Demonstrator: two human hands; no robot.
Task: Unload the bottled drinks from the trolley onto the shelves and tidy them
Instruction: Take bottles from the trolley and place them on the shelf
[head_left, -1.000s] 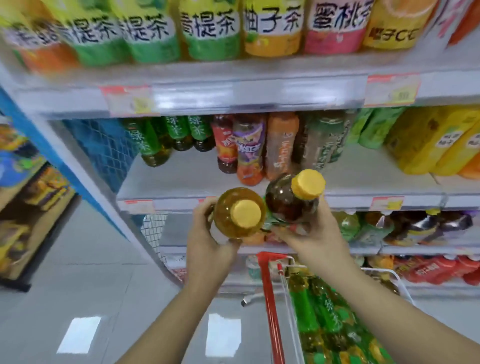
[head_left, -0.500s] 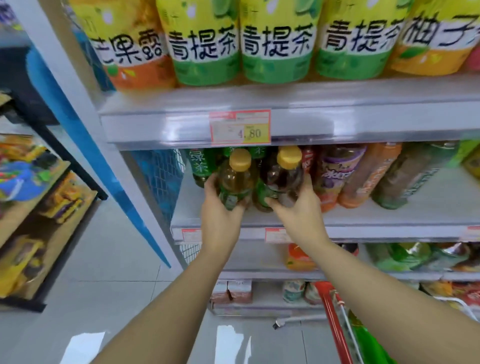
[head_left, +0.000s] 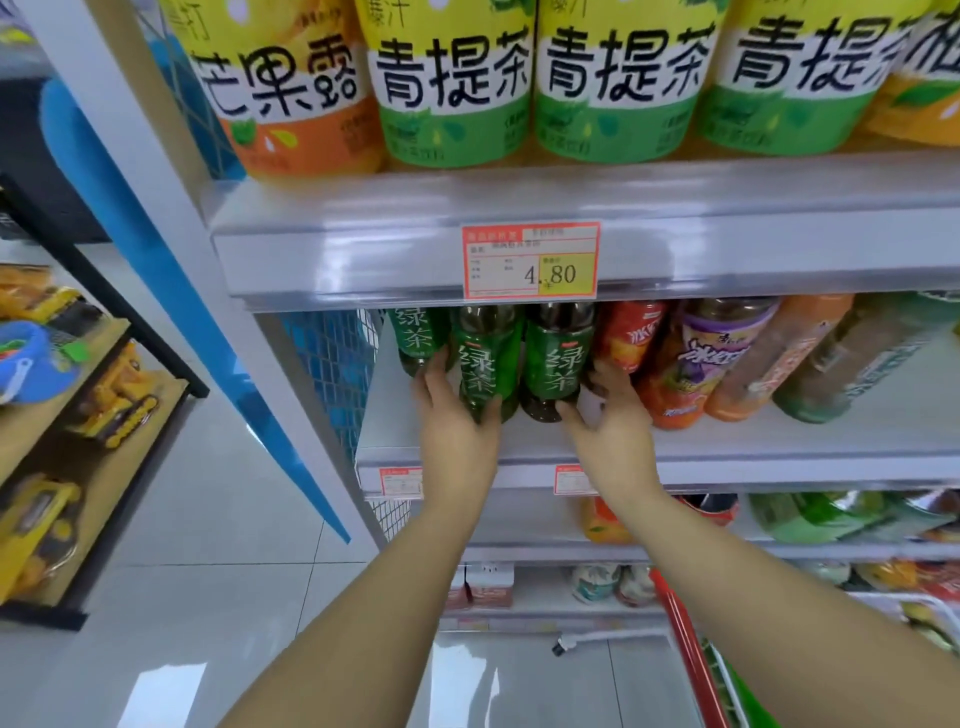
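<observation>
Two green-tea bottles with green labels stand side by side on the middle shelf (head_left: 779, 447), near its left end. My left hand (head_left: 457, 415) grips the left bottle (head_left: 485, 358) around its lower part. The right bottle (head_left: 558, 358) is held low down by my right hand (head_left: 608, 415). Their caps are hidden behind the shelf edge above. Another green-tea bottle (head_left: 415, 338) stands behind them to the left. The red trolley (head_left: 685, 649) shows at the bottom right with green bottles inside.
Red, purple and orange drink bottles (head_left: 711, 358) crowd the shelf just right of my right hand. Large pouches line the shelf above, over a 4.80 price tag (head_left: 530, 260). A blue mesh side panel (head_left: 327, 358) closes the shelf's left end. A toy rack (head_left: 78, 415) stands left.
Both bottles went from above the trolley up and forward onto the middle shelf, where they now stand upright. My view moved closer to the shelf.
</observation>
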